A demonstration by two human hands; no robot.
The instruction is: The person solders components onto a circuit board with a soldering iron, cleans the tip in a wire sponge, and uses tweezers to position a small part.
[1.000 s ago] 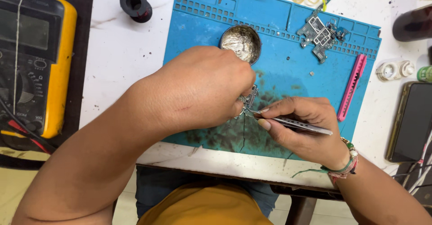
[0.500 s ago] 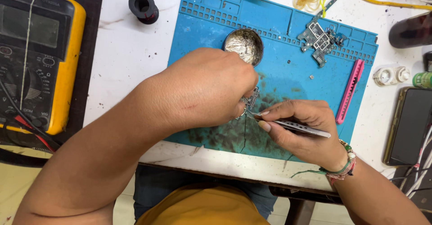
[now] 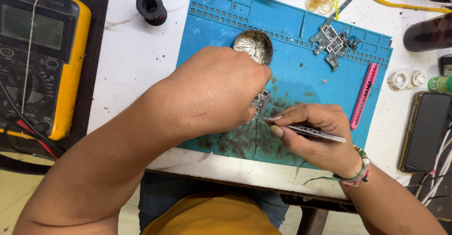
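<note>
Here, left hand (image 3: 214, 94) curled shut over a small circuit board (image 3: 261, 102), pinning it on the stained blue mat (image 3: 292, 42). Right hand (image 3: 315, 134) pinches steel tweezers (image 3: 310, 131), tips at the board's lower edge. Round metal tin (image 3: 254, 44) just beyond.

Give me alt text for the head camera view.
Left hand pins a small circuit board on a blue mat while the right hand works it with tweezers. A yellow multimeter sits far left, a pink knife right.
</note>
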